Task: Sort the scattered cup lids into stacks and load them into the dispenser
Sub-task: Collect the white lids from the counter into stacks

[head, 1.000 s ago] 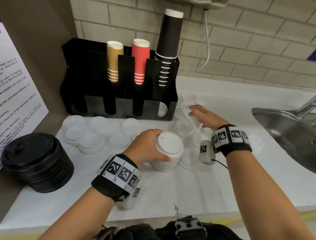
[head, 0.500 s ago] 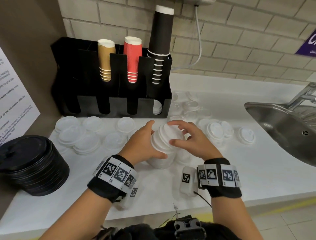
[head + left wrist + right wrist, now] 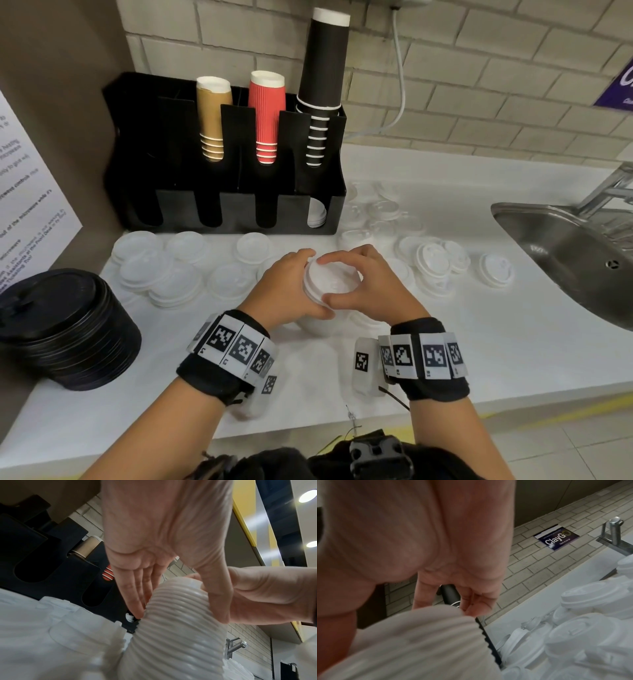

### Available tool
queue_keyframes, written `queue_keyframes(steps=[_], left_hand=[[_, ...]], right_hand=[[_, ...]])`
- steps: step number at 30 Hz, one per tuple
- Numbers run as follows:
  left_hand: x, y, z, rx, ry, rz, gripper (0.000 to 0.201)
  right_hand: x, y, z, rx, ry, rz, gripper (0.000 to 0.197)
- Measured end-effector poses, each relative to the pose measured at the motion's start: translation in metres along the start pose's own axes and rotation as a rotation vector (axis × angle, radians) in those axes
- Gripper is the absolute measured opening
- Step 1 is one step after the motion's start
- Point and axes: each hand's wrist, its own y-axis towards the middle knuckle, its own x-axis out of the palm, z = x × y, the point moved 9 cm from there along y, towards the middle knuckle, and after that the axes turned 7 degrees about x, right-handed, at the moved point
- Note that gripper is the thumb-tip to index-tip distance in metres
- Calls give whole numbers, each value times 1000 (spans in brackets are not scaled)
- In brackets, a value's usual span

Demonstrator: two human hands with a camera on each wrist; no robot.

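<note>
Both hands on one white lid stack [image 3: 330, 291], standing on the worktop [image 3: 479, 342] in front of the black dispenser [image 3: 222, 154]. Left hand [image 3: 287, 291] wraps the stack's left side, fingers and thumb curled round the ribbed column; right hand [image 3: 363, 284] grips the top lid, thumb at the near rim, fingers over the far rim. Stack's long axis is roughly upright, maybe leaning slightly; wrist views too distorted to say. Dispenser lies behind and left of the stack, and the slot nearest it, far right, already shows white lids [image 3: 317, 214] at its base. Left hand carries the column, so it probably leads the transfer, right hand capping. More loose lids [image 3: 438, 263] lie right of the stack, more on the left [image 3: 157, 270]; black lid stack [image 3: 65, 329] sits far left.
</note>
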Motion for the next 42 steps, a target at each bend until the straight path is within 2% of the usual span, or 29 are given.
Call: queue_keyframes(steps=[4,6,8,9,12,17,25,31,36,39,42], left_hand=[[-2,1,8,43,5,13,76],[-3,1,9,39,-1,16,67],[-4,3,9,33,5,11,64],[-4,4,9,34,4,7,62],[-3,4,8,31,-3,1,62],[-3,3,9,30,8,3,63],[-3,4,8,15,-4,5,67],[-4,4,10,14,-4,10,65],[-3,4,11,8,-2,5,62],[-3,6,11,6,7,0,62],[-3,6,9,1,16,9,67]], right_hand=[[2,1,4,4,-37,-60,52],[-11,9,11,29,3,-82,44],[-34,26,27,106,-40,-6,28],[-45,38,39,176,-171,31,25],[-51,60,77,420,-585,-48,35],[-40,74,96,444,-727,-130,50],[-27,108,89,400,-633,-160,76],[-18,127,78,351,-624,-142,70],[-36,122,74,409,-528,-107,73],[-49,105,66,412,-388,-124,64],[-52,81,48,312,-129,-130,41]])
